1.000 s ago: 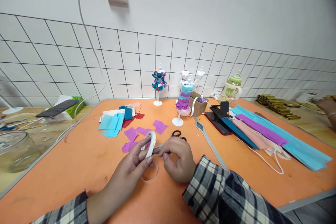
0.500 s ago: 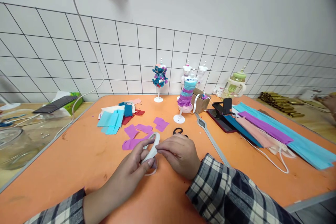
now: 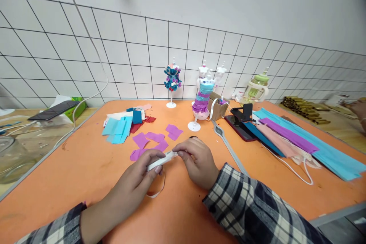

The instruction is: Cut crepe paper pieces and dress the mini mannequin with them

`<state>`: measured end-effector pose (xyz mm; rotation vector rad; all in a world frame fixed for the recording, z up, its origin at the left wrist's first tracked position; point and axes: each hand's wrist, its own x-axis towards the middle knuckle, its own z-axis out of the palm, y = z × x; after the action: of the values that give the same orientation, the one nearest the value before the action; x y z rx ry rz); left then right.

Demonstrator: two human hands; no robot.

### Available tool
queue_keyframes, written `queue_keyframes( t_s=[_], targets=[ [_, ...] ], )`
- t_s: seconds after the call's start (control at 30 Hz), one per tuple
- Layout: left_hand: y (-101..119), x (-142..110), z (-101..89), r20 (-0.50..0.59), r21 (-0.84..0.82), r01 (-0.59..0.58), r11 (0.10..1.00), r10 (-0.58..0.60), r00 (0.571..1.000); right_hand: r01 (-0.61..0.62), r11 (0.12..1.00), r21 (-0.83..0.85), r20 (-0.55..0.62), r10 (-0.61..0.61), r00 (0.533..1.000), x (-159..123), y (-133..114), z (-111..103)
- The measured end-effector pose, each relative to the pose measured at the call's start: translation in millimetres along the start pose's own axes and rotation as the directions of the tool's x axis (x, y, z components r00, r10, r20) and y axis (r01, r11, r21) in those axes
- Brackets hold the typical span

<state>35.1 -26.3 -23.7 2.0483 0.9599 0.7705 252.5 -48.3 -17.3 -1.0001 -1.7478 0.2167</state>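
Observation:
A roll of white tape (image 3: 160, 161) is gripped between the thumb and fingers of my left hand (image 3: 143, 173), turned nearly edge-on to me. The fingertips of my right hand (image 3: 197, 162) pinch the tape's end at the roll's right side. A thin white strip (image 3: 157, 194) hangs in a loop below the roll. Just beyond my hands lie several purple crepe paper pieces (image 3: 155, 137). Black scissors (image 3: 193, 137) are mostly hidden behind my right hand. A small dress form (image 3: 202, 101) wrapped in blue and purple stands farther back.
Blue, red and teal paper scraps (image 3: 117, 129) lie at the left. Another decorated dress form (image 3: 172, 80) stands by the wall. To the right are a cardboard box (image 3: 217, 108), a phone (image 3: 238, 127), long paper strips (image 3: 297, 137), a grey strap (image 3: 228, 150) and a green-lidded bottle (image 3: 256, 87).
The tape roll has tilted from showing its open ring to nearly edge-on. My right fingers have shifted slightly, still at the tape's end. The loop of strip hangs lower and wider.

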Motion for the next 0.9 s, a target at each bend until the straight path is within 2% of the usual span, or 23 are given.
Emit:
queue_keyframes(
  t_s=[0.07, 0.1, 0.17, 0.2, 0.27, 0.37, 0.47, 0.53, 0.67, 0.73, 0.83, 0.9],
  targets=[
    [1, -1, 0.1, 0.004, 0.026, -0.036, 0.999, 0.035, 0.999, -0.190, 0.967, 0.168, 0.074, 0.180, 0.981, -1, 7, 3],
    [3, -1, 0.1, 0.001, 0.037, -0.048, 0.998, 0.048, 0.999, -0.288, 0.919, 0.267, 0.138, 0.260, 0.956, -2, 11, 4],
    [5, 0, 0.0, -0.018, 0.037, -0.049, 0.998, 0.050, 0.999, -0.421, 0.813, 0.401, 0.248, 0.346, 0.905, -3, 16, 6],
    [6, 0, -0.2, -0.032, 0.023, -0.041, 0.999, 0.042, 0.999, -0.435, 0.797, 0.419, 0.256, 0.356, 0.899, -3, 18, 5],
    [6, 2, -0.8, -0.054, -0.023, -0.018, 1.000, 0.017, 0.998, -0.358, 0.862, 0.360, 0.174, 0.315, 0.933, -2, 17, 2],
    [3, 2, -1.8, -0.056, -0.061, -0.003, 0.998, -0.001, 0.998, -0.090, 0.988, 0.123, 0.083, 0.080, 0.993, 2, 11, -5],
    [3, 1, -1.5, -0.036, -0.020, -0.021, 1.000, 0.020, 0.999, 0.143, 0.988, -0.051, 0.120, -0.136, 0.983, 4, 4, -7],
    [5, 0, -0.3, -0.029, 0.009, -0.034, 0.999, 0.034, 0.999, 0.215, 0.968, -0.126, 0.116, -0.201, 0.973, 3, 4, -6],
    [7, -2, 1.7, -0.088, 0.066, -0.057, 0.996, 0.063, 0.994, 0.276, 0.925, -0.261, 0.100, -0.259, 0.961, 1, 5, -7],
    [6, -1, 0.3, -0.102, 0.141, -0.099, 0.985, 0.114, 0.988, 0.284, 0.915, -0.286, 0.101, -0.265, 0.959, 0, 5, -9],
    [2, 2, -5.5, -0.070, 0.276, -0.224, 0.935, 0.252, 0.965, 0.214, 0.949, -0.231, 0.090, -0.198, 0.976, 0, 2, -9],
    [0, 5, -10.1, -0.047, 0.347, -0.304, 0.887, 0.340, 0.939, 0.107, 0.987, -0.117, 0.074, -0.099, 0.992, 0, -1, -7]
  ],
)
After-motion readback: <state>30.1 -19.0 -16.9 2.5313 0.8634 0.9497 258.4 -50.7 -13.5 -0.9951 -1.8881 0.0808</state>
